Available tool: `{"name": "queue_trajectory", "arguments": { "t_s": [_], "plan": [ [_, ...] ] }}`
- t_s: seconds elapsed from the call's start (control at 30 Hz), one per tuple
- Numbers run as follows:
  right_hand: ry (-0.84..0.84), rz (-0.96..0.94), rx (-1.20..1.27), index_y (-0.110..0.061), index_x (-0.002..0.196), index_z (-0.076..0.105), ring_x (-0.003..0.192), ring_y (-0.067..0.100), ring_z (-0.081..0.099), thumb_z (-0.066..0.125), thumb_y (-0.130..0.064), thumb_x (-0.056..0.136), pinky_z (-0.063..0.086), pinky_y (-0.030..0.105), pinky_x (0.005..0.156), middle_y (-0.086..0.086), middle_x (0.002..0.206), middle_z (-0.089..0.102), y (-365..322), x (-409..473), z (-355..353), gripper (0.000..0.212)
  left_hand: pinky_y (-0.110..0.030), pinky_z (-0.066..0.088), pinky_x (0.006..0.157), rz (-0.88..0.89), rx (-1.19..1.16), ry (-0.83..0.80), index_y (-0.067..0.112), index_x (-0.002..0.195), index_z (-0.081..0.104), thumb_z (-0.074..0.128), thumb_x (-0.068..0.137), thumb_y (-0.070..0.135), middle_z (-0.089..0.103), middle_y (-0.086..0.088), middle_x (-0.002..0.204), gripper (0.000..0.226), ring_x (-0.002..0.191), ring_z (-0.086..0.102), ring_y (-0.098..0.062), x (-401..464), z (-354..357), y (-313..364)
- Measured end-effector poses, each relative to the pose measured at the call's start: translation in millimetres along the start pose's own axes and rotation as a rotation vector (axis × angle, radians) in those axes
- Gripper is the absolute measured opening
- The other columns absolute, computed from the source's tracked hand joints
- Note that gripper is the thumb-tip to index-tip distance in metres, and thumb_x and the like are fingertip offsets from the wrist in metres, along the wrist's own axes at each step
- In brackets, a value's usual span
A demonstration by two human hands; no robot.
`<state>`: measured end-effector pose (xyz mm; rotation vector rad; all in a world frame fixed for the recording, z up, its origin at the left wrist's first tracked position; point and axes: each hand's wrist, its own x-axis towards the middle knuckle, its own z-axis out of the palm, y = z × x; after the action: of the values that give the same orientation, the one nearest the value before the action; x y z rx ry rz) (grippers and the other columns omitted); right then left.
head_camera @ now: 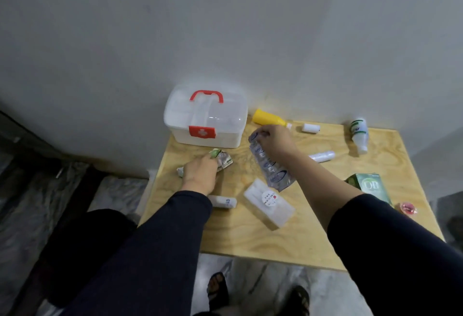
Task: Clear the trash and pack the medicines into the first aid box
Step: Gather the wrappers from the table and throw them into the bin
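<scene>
A closed white first aid box (205, 117) with a red handle stands at the back left of the wooden table (288, 235). My left hand (199, 171) grips crumpled silver-green wrappers (223, 159) in front of the box. My right hand (274, 140) holds up a long silver blister strip (271, 169) by its top end; it hangs down over the table. Loose on the table lie a yellow bottle (268, 117), a white roll (310, 127), a white tube (323, 156), a green-white bottle (359, 133), a green carton (370, 186), a clear flat pack (269, 202) and a small white tube (223, 201).
A grey wall rises right behind the table. A small pink wrapped item (408, 208) lies near the right edge. Marble floor and my sandalled feet (218, 290) show below the front edge. A dark bag or bin (82, 253) sits on the floor at left.
</scene>
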<state>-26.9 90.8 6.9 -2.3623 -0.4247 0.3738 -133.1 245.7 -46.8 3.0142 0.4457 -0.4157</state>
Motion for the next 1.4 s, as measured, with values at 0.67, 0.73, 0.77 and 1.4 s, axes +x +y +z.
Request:
{"name": "queue_trajectory", "arguments": {
  "t_s": [0.67,0.73,0.77,1.4],
  "plan": [
    [0.224,0.079,0.161,-0.005,0.105,0.071,0.097,0.028,0.064,0.062,-0.007,0.085,0.052,0.035,0.080,0.015,0.105,0.072,-83.4,-104.6,23.5,0.022,-0.036,0.048,0.059,-0.165,-0.343,0.416,0.003,0.081,0.069,0.051,0.088,0.002,0.069,-0.014,0.081,0.019,0.076,0.065,-0.037,-97.8,-58.7,-62.5],
    [0.173,0.046,0.160,-0.004,0.103,0.070,0.088,0.023,0.060,0.060,-0.005,0.085,0.051,0.034,0.077,0.012,0.096,0.069,-103.5,-119.4,42.6,0.021,-0.034,0.045,0.058,-0.247,-0.409,0.436,0.006,0.078,0.070,0.051,0.087,0.004,0.069,-0.014,0.081,0.020,0.078,0.064,-0.038,-126.4,-57.9,-81.9],
    [0.136,0.021,0.159,-0.004,0.103,0.070,0.087,0.021,0.057,0.059,-0.004,0.086,0.047,0.030,0.074,0.009,0.092,0.066,-114.2,-126.2,53.7,0.021,-0.033,0.041,0.057,-0.280,-0.436,0.435,0.008,0.073,0.069,0.052,0.086,0.006,0.067,-0.015,0.077,0.022,0.076,0.063,-0.038,-140.7,-56.0,-92.6],
    [-0.323,-0.082,-0.027,-0.012,0.083,0.066,0.081,0.027,0.060,0.053,-0.009,0.091,0.042,0.025,0.068,0.014,0.100,0.071,-294.1,-164.1,370.3,0.016,-0.032,0.046,0.072,-0.777,-0.822,0.276,0.006,0.092,0.071,0.054,0.092,0.017,0.071,-0.014,0.099,0.019,0.093,0.065,-0.033,-262.0,79.5,-367.4]
  ]
}}
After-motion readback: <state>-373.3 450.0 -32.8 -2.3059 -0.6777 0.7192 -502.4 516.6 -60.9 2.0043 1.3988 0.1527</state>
